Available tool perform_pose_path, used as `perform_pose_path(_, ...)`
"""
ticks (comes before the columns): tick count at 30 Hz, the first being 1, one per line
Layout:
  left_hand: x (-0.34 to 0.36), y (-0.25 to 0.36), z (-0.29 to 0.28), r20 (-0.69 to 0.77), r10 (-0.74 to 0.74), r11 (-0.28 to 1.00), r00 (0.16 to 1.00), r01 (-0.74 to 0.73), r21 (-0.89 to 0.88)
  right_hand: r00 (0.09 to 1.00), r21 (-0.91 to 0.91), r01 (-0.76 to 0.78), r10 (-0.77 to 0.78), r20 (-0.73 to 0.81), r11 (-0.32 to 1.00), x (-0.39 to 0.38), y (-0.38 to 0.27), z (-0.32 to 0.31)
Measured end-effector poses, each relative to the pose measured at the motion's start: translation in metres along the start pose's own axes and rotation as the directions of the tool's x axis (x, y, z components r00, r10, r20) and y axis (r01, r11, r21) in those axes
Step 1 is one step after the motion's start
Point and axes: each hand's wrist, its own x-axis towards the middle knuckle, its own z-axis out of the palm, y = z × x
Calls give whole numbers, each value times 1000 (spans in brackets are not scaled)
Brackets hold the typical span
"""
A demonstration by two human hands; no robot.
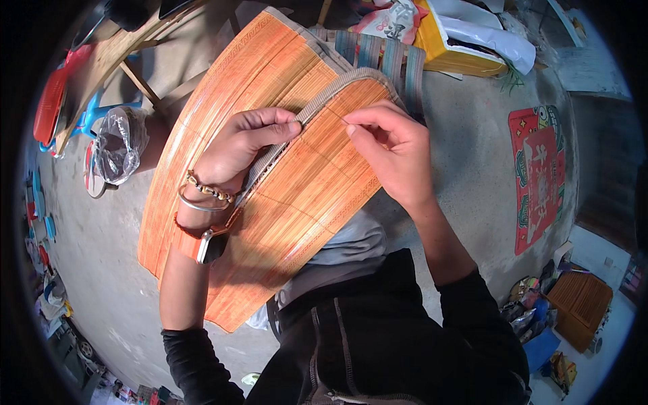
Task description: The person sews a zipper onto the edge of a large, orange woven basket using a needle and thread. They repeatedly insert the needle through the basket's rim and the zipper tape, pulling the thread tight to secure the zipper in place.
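Observation:
An orange-brown slatted bamboo mat (223, 115) lies folded across the lap, with grey fabric binding (320, 94) along its edges. My left hand (239, 152), wearing bracelets and a watch with an orange strap (196, 239), pinches the binding between thumb and fingertips near the middle of the mat. My right hand (391, 152) is over the mat just right of the binding, thumb and forefinger drawn close together at a thin dark line on the slats. Whatever is between those fingertips is too small to make out.
Grey concrete floor (472, 169) surrounds me. A wooden frame (138, 81), red basin (57, 94) and bag-lined bin (121, 145) stand left. A striped fabric seat (405, 81) and yellow box (432, 50) are behind. A red mat (536, 189) and brown slatted item (580, 304) lie right.

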Motion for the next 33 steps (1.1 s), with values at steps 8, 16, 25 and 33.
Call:
perform_pose_path(8, -2, -2, -2, 55, -6, 1000, 998, 6, -8, 999, -35, -5, 3, -34, 999, -4, 2, -2)
perform_pose_path(16, -3, -3, -1, 72, 3, 999, 997, 0, -40, 997, -149, 28, -38, -62, 988, -3, -5, -4)
perform_pose_path(25, -6, -2, 12, 2, 58, 998, 998, -58, 37, 992, -344, 123, -123, 21, 931, 0, -22, -8)
perform_pose_path(33, -3, 3, 31, -70, 138, 921, 988, -102, 377, 934, -579, 348, -324, 149, 737, 7, -32, -8)
